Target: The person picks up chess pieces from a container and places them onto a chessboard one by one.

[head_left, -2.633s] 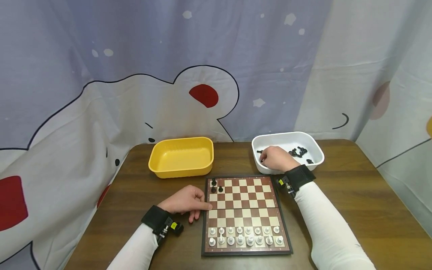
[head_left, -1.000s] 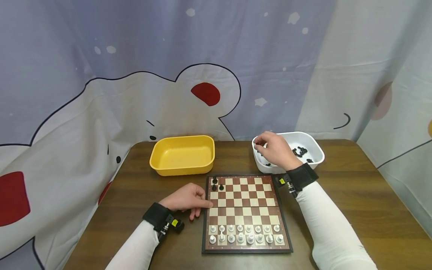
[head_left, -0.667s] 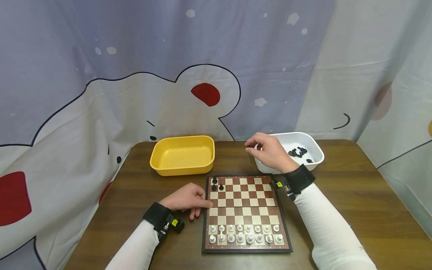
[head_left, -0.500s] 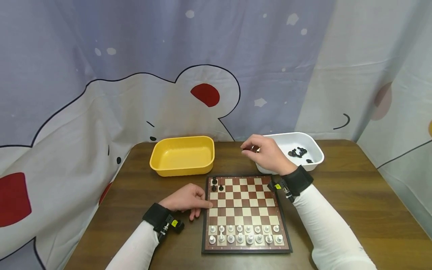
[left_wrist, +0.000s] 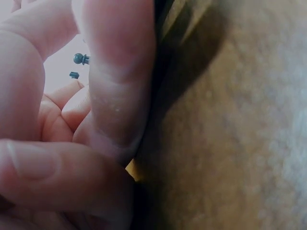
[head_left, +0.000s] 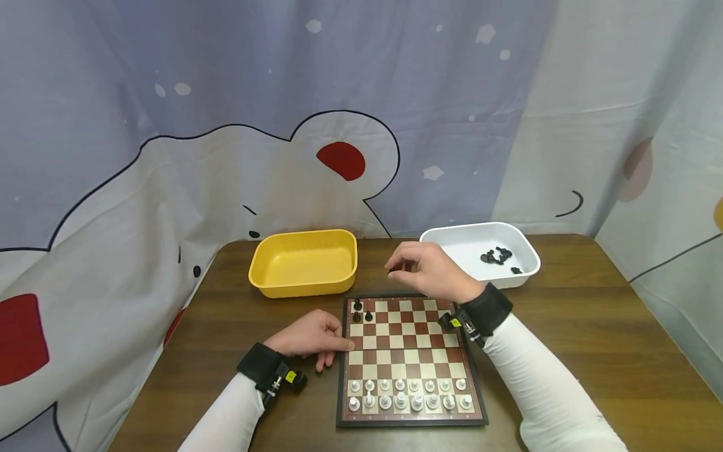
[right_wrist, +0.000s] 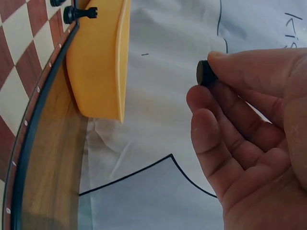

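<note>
My right hand is over the far edge of the chessboard, thumb and fingers pinching a black chess piece whose round base shows in the right wrist view; the rest of it is hidden by the fingers. At the board's left edge rests my left hand, one finger extended onto the border, the others loosely bent beside it. Three black pieces, among them a black rook, stand in the far left corner. Two rows of white chess pieces fill the near side.
A white tub at the back right holds several loose black pieces. To the back left stands a yellow tub with nothing in it. A patterned curtain hangs behind the wooden table.
My right hand has lifted a black piece out of the white tub and moved left and nearer, to the board's far edge. The left hand has stayed at the board's side.
</note>
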Available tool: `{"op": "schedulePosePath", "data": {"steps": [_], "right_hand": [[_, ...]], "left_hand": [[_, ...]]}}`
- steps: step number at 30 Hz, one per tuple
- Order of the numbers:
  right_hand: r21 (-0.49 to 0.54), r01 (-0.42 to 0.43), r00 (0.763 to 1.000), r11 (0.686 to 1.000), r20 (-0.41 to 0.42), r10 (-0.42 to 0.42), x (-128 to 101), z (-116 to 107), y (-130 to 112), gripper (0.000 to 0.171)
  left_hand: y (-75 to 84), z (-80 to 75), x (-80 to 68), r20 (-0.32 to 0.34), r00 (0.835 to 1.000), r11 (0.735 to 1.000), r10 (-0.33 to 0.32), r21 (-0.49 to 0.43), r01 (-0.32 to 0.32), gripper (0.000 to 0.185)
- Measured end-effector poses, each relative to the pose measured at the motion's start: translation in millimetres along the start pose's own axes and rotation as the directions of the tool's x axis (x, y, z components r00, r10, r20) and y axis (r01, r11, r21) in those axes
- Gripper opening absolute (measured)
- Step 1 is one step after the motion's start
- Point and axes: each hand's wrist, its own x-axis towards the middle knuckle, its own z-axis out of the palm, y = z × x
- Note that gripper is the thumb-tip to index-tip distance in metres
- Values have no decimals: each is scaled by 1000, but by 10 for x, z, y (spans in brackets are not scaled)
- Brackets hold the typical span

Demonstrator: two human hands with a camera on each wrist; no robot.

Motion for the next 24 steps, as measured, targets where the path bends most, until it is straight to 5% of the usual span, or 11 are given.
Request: {"op": "schedulePosePath", "data": {"steps": [24], "right_hand": [[-12,-38,957,999,286,40,1,261,27,11]], "left_hand": [[-4,-3,4,4,1000,1000,-23,3,23,47]]}}
